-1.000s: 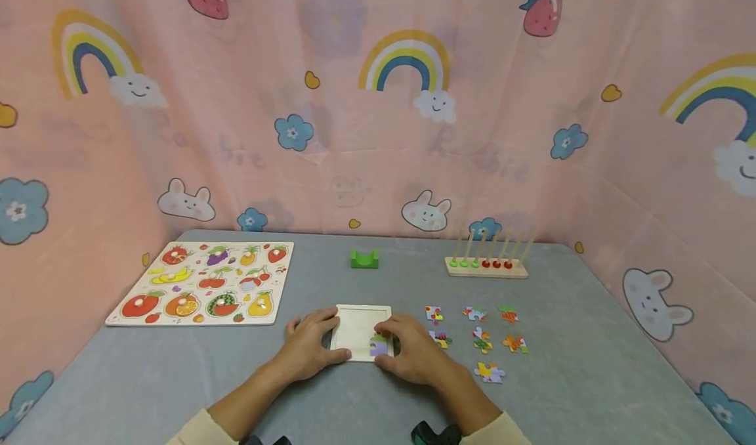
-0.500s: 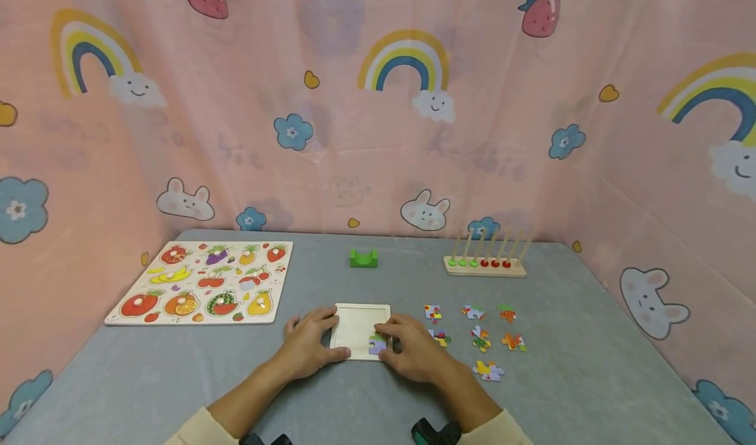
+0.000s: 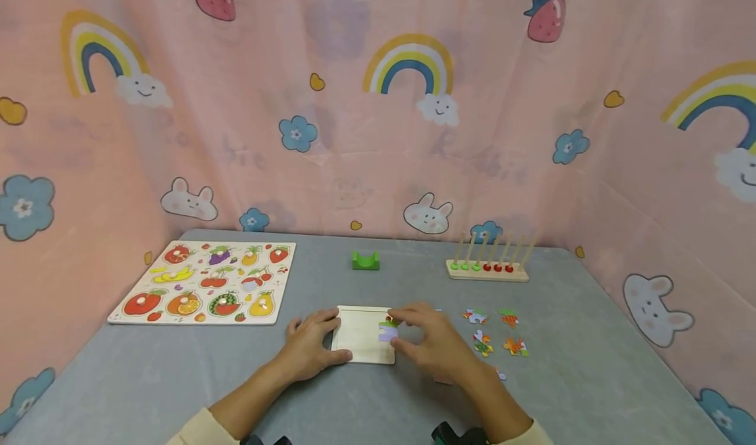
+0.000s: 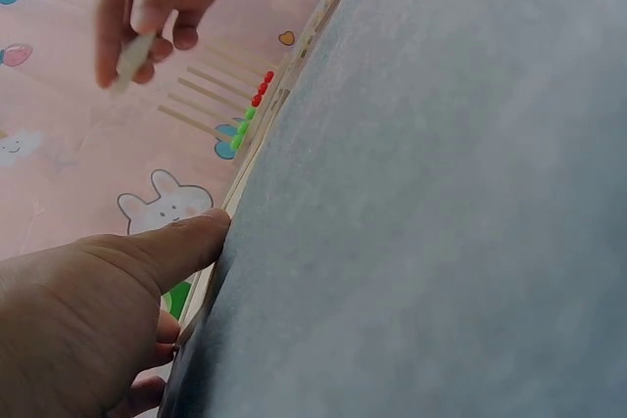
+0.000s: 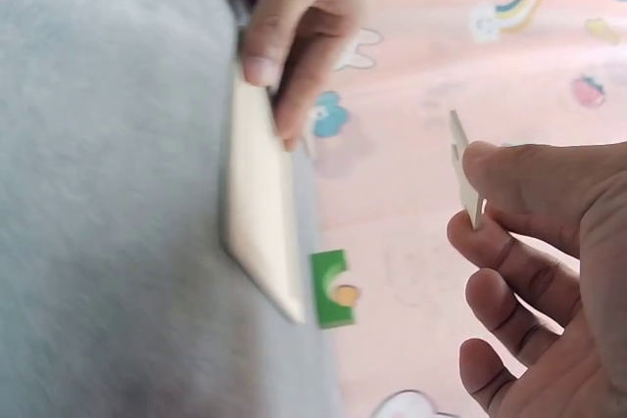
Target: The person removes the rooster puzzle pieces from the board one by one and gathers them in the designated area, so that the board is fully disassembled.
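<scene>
A shallow wooden puzzle tray (image 3: pixel 357 333) lies on the table in front of the person. My left hand (image 3: pixel 310 346) grips its left side, thumb at the near edge and fingers towards the far edge; the left wrist view shows the thumb (image 4: pixel 186 247) along the rim. Above the tray's right part, my right hand (image 3: pixel 434 340) pinches a jigsaw piece (image 3: pixel 387 331) with a purple and green face. In the right wrist view that thin piece (image 5: pixel 464 175) stands apart from the tray (image 5: pixel 260 198), seen nearly edge-on between thumb and fingers.
Several loose jigsaw pieces (image 3: pixel 482 343) lie right of the tray, some hidden behind the right hand. A fruit peg board (image 3: pixel 203 284) lies at the left. Further back are a green block (image 3: pixel 365 261) and a bead-counting rack (image 3: pixel 487 272). A pink curtain (image 3: pixel 342 169) hangs behind the table.
My right hand has lifted the jigsaw piece from the tray's lower right corner and moved up and slightly right with it. The left hand keeps its grip on the tray.
</scene>
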### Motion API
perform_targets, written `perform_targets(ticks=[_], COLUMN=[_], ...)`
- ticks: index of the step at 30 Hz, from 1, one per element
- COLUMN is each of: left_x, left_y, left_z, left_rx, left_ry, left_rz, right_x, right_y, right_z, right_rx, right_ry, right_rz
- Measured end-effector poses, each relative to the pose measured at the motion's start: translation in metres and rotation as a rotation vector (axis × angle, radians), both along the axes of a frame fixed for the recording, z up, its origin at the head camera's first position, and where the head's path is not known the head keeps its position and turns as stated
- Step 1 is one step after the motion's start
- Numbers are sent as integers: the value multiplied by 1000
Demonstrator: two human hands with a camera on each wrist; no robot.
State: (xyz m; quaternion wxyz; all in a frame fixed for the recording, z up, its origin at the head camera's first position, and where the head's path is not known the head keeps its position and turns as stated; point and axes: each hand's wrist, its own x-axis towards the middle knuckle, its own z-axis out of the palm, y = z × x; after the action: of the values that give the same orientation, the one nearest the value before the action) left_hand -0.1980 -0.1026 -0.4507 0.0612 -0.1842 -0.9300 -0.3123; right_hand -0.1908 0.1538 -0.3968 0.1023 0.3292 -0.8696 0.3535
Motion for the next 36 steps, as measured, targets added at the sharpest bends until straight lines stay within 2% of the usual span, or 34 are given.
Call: perform_targets(ticks=[9,17,20,28,36], left_x=[-2,-3,-3,-3,-3], left_y=[-1,-2,-2,-1,-1], left_z=[-1,-2,-3,-5,-4], left_rx=[1,0,-2,2,-6], left_ry=[-12,-7,-4,-7,-13], left_rz=[-20,-22,-26,-29,-22], right_x=[15,28,32,42,49], right_y=[23,45,54,80,103], right_z=[19,29,31,37,37], right_rx=[-83,-81,-60,-41,-26], right_ry=[122,248,290,276,301], right_rz=[58,59,35,10,-23])
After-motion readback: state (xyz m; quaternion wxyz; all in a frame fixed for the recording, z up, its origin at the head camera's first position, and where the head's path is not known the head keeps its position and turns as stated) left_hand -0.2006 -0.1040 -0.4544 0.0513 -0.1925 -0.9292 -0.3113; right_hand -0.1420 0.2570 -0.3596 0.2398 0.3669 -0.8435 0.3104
